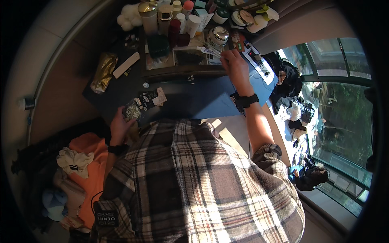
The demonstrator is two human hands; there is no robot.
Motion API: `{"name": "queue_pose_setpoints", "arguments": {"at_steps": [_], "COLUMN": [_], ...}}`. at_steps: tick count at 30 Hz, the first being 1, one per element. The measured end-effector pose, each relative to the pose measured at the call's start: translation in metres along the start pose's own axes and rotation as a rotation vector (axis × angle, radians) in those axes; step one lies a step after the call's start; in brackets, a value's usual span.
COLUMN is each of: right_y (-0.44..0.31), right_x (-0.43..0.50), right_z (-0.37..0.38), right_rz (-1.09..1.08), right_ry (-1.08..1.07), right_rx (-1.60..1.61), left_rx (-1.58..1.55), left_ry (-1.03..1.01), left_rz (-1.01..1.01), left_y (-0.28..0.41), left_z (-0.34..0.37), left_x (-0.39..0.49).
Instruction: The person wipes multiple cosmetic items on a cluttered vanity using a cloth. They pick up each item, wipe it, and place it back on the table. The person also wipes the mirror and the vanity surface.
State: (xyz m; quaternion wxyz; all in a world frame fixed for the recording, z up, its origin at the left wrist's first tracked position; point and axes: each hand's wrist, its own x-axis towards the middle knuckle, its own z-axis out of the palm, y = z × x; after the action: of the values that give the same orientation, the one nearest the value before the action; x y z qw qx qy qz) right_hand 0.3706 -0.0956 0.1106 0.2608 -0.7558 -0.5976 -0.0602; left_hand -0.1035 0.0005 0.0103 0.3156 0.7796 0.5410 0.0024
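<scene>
At the left edge of the dark desk top (188,100), my left hand (120,124) is closed around a clear plastic pack of small pale pieces (133,111). Beside that pack lies a black and white printed packet (152,98). My right hand (235,62) reaches over the right part of the cosmetics organizer (185,72); its fingertips are at some slim white tubes or sticks (212,51), and whether they grip one cannot be made out. A silver-domed jar (218,35) stands just behind those fingers.
Bottles and jars (174,29) crowd the organizer. A gold foil pack (104,71) and a white bar-shaped box (126,65) lie left of it. A white power strip (260,66) with a cable is at the right. A person (310,176) sits near the window; clothes (296,112) are heaped beside it.
</scene>
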Motion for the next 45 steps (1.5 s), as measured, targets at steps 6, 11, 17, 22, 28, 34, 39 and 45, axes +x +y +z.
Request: {"name": "queue_pose_setpoints", "arguments": {"at_steps": [6,11,17,22,28,34,39,45], "right_y": [0.012,-0.017,-0.094,-0.089,-0.084,-0.035,0.007,-0.051], "right_x": [0.047,0.023,-0.062,-0.087,-0.076,-0.009,0.036,0.014], "right_z": [0.031,0.019,0.089,0.157,0.086,-0.006,0.019,0.015], "right_rz": [-0.087,-0.047,-0.128,-0.024,-0.026,0.112,0.197,-0.001], "right_ry": [-0.099,-0.032,-0.658,-0.571,-0.432,-0.106,-0.16,0.022], "right_rx": [-0.09,0.117,0.017,-0.114,-0.058,-0.017,-0.294,0.016], "left_rx": [-0.054,-0.125,-0.11,-0.103,-0.099,-0.091,-0.113,-0.121], "left_ry": [0.028,0.012,0.018,0.006,0.046,0.031,0.038,0.058], "left_rz": [0.0,-0.049,-0.039,-0.042,0.034,0.005,-0.001,0.007], "left_y": [-0.001,-0.004,-0.004,-0.006,-0.007,-0.004,-0.006,-0.009], "left_z": [0.002,0.004,0.002,0.0,0.004,0.001,-0.001,0.003], "left_x": [-0.001,-0.001,0.001,0.002,0.003,-0.001,-0.004,-0.003]}}
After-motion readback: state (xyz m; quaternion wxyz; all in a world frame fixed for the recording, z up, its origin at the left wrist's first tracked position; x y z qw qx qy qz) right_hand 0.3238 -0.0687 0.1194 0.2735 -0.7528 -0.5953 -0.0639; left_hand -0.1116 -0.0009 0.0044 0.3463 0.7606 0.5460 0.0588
